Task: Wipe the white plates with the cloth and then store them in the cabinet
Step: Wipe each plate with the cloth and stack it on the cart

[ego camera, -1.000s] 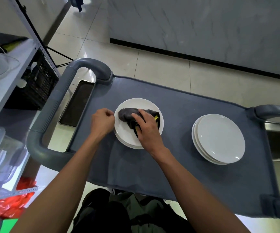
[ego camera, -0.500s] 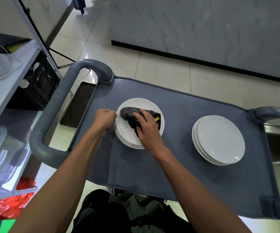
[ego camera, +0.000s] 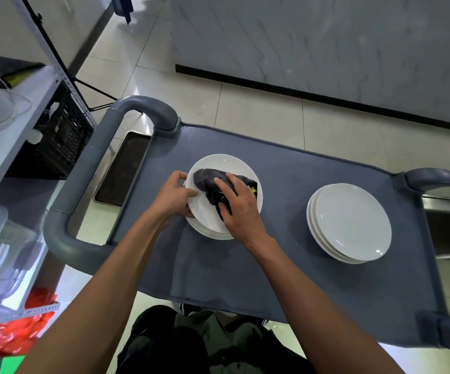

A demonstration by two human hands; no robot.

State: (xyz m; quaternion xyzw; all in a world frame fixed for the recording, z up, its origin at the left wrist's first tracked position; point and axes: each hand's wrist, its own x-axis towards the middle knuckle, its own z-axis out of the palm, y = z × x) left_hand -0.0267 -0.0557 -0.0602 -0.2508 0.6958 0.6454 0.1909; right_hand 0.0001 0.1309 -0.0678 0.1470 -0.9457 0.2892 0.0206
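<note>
Two stacks of white plates sit on a grey cart [ego camera: 286,265]. On the top plate of the left stack [ego camera: 218,164] lies a dark grey cloth [ego camera: 207,179]. My right hand [ego camera: 238,205] presses down on the cloth, fingers curled over it. My left hand [ego camera: 174,195] pinches the left rim of that top plate, thumb on top and fingers under the edge. The right stack of plates [ego camera: 353,222] stands untouched, apart from both hands.
The cart has thick grey handles at the left [ego camera: 83,182] and right [ego camera: 434,176] ends. A metal shelf rack [ego camera: 16,109] with a glass bowl and plastic boxes stands to the left. A dark tray [ego camera: 122,168] lies below the cart's left end. A marble-faced counter [ego camera: 326,49] runs behind.
My left hand moved from beside the plate onto its left rim and now pinches it. My right hand stays on the cloth, shifted slightly over the plate.
</note>
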